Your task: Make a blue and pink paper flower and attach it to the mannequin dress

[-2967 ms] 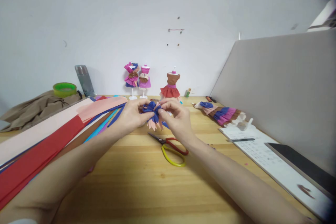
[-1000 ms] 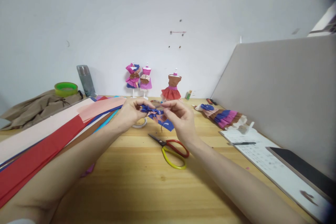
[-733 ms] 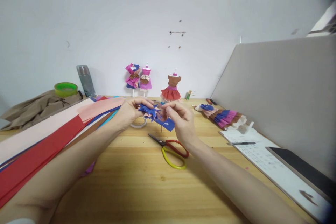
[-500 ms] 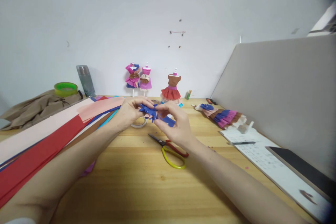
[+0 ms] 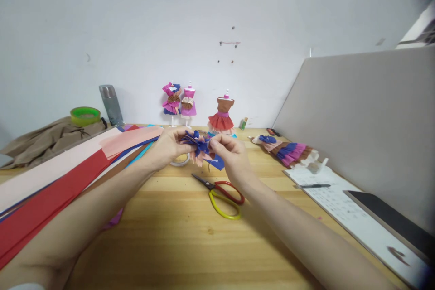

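Note:
Between my hands, above the table, is a paper flower (image 5: 200, 144) with dark blue petals and pale peach ones underneath. Its left side is pinched between the thumb and fingers of my left hand (image 5: 170, 146). The thumb and forefinger of my right hand (image 5: 233, 152) close on a blue petal at its right edge. A loose blue paper piece (image 5: 216, 161) shows just below the flower, and a white tape roll (image 5: 181, 160) is partly hidden behind it. Scissors (image 5: 217, 190) with one red and one yellow handle lie on the table below my hands.
Paper strips (image 5: 68, 190) cover the left side, near a brown cloth (image 5: 50, 138), a green tape roll (image 5: 84, 116) and a bottle (image 5: 111, 104). Small paper-dressed forms (image 5: 172, 99) stand along the wall. At right lie another paper dress (image 5: 288, 152), a pen (image 5: 316, 186) and a white board (image 5: 326, 204).
The flower has turned so that more blue petals face me and they spread wider. My right hand has shifted slightly right, its fingers now at the petal edge.

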### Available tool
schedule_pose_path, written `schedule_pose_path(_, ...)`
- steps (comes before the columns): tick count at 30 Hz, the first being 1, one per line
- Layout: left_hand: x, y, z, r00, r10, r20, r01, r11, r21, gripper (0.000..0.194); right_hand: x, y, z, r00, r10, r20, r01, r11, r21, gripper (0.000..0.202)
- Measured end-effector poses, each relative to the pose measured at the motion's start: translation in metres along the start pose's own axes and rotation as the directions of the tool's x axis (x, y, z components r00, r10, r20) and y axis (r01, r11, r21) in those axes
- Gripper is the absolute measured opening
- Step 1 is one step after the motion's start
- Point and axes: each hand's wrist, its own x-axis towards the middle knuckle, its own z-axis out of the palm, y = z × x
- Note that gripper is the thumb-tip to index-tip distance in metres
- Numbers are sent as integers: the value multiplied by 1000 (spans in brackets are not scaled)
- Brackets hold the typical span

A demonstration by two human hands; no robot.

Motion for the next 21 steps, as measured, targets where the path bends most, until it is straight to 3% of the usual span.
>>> schedule_pose_path(10,0,5,2,999,-22,50,19,999,50,23,2,3,-1,993,117,29,-121,975,188,28)
schedule_pose_path(21,-4,8,-1,995,65,74,-78,977,198,17,4,4,-3,994,107,10,-108,985,135,29)
